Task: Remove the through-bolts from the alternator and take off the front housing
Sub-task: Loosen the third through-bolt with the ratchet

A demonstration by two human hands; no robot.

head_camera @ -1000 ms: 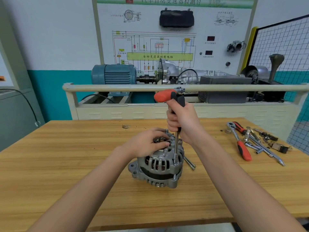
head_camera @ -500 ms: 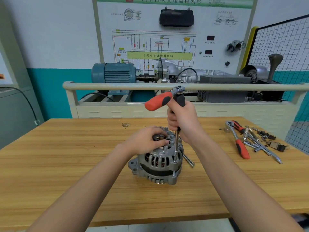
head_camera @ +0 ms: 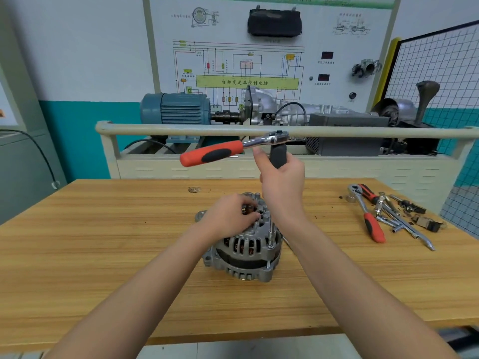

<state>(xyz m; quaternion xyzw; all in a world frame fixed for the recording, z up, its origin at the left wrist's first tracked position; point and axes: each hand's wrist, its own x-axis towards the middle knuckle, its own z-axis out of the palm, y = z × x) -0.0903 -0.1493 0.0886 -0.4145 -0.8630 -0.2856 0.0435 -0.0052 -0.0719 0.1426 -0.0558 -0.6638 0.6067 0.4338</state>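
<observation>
Wooden surface (head_camera: pixel 103 255) in a workshop, alternator (head_camera: pixel 246 250) sitting about centre of it, finned housing up, mounting ears toward the left. Left hand (head_camera: pixel 230 216) rests on top of the alternator, fingers curled over the top parts, gripping it. Right hand (head_camera: pixel 282 187) is above and just behind the alternator, fingers wrapped round the black grip of an upright extension bar (head_camera: pixel 271 234) whose socket end sits on a bolt at the housing's right edge. Ratchet (head_camera: pixel 228 150) is fitted on top of the bar, red-black handle pointing left and slightly down. Loose pile of tools (head_camera: pixel 388 216) lies well apart on the right of the surface, including a second red-handled ratchet. Behind the surface: trainer bench with a blue motor (head_camera: pixel 176 108) and a wiring-diagram board (head_camera: pixel 246 60).
</observation>
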